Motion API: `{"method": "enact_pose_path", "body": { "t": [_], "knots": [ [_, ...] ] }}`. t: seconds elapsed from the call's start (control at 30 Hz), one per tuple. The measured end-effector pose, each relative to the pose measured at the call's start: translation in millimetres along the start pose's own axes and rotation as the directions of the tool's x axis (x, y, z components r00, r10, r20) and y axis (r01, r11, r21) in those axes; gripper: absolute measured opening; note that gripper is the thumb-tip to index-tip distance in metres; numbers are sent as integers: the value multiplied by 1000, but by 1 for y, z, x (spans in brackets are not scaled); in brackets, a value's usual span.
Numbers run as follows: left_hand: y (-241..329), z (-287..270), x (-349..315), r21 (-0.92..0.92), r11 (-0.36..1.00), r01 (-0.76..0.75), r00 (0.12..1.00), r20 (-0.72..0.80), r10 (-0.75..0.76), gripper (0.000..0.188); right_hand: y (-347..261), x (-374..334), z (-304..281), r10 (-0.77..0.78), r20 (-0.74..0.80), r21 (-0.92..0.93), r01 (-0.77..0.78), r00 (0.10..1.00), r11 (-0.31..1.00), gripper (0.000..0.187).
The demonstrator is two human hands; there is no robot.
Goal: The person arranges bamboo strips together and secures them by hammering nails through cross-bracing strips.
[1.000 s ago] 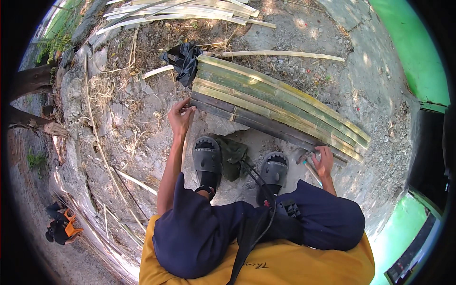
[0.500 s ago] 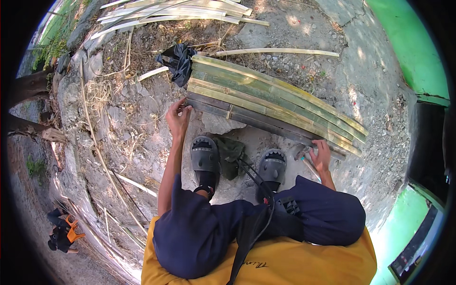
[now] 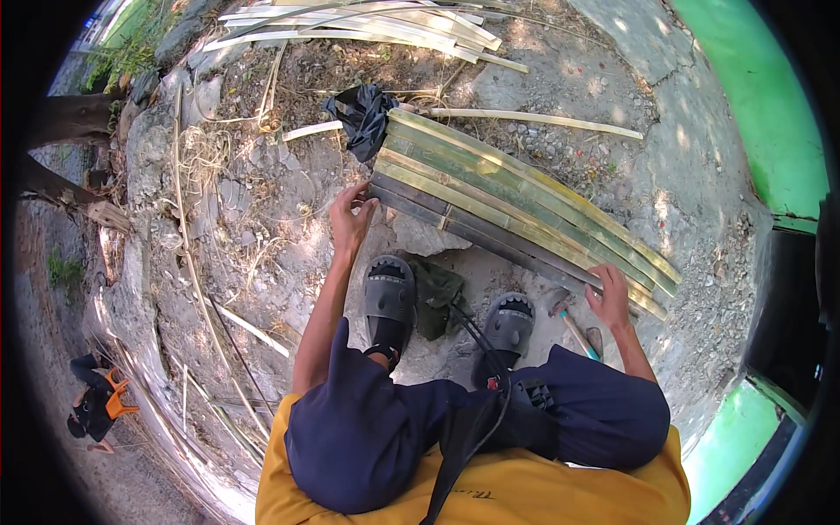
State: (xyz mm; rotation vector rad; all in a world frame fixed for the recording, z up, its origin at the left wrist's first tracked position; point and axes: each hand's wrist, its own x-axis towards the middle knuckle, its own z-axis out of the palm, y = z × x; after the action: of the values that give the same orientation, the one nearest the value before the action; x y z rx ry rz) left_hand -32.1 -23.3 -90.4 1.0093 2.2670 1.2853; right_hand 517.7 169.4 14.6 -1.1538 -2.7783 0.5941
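Observation:
Several bamboo slats (image 3: 516, 194), green and pale yellow, lie side by side on the ground before my feet. Along their near edge run dark bamboo slats (image 3: 490, 238). My left hand (image 3: 352, 219) has its thumb and fingers closed at the left end of the dark slats. At the right end, the fingers of my right hand (image 3: 612, 296) are bent over the nearest dark slat, partly hiding it. A hammer (image 3: 574, 330) with a teal-ended handle rests on the ground just below my right hand.
A black plastic bag (image 3: 362, 118) sits against the slats' far left corner. More pale strips (image 3: 376, 24) are piled farther off. My sandalled feet (image 3: 389, 293) flank a dark green cloth (image 3: 435, 297). A green wall (image 3: 744, 87) stands right; a person (image 3: 92, 402) is at far left.
The whole view has shifted, so the slats appear farther right and slightly lower. My right hand has moved toward the dark slats' right end, and more of the hammer shows.

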Motion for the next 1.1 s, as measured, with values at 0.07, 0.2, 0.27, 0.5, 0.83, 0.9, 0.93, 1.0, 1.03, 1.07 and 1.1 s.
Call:
{"method": "enact_pose_path", "body": {
  "t": [0.07,0.2,0.27,0.5,0.83,0.9,0.93,1.0,1.03,1.07,1.1],
  "knots": [
    [-1,-4,0,-22,1000,-22,1000,2,22,47,-23,35,-23,-82,50,23,81,995,996,35],
    [7,-1,0,-49,999,-14,1000,22,15,51,-93,128,-58,-291,201,133,269,935,954,28],
    [9,-6,-8,-92,996,1,999,-33,-4,51,-137,186,-46,-426,260,254,364,866,896,25],
    [-2,-24,-51,-154,988,32,985,-161,-57,44,-302,408,89,-655,64,202,633,753,747,27],
    [-29,-53,-115,-87,986,143,972,-178,-156,34,-339,495,189,-176,246,-351,257,953,901,16],
    [-35,-68,-128,-61,988,143,972,-178,-152,32,-354,486,196,-240,254,-369,324,937,871,15],
    [-37,-73,-133,-56,986,156,969,-184,-164,32,-361,483,198,-258,289,-384,358,922,851,15],
    [-34,-71,-127,-52,986,161,969,-180,-168,31,-353,490,198,-265,235,-389,340,935,856,16],
    [-33,-68,-124,-56,986,157,971,-176,-164,31,-349,493,198,-276,183,-385,327,944,863,20],
    [-33,-68,-124,-60,986,153,970,-179,-162,31,-348,494,199,-275,185,-385,327,943,863,20],
    [-32,-68,-124,-63,987,151,970,-181,-160,30,-346,496,199,-262,178,-359,310,949,880,19]
  ]
}}
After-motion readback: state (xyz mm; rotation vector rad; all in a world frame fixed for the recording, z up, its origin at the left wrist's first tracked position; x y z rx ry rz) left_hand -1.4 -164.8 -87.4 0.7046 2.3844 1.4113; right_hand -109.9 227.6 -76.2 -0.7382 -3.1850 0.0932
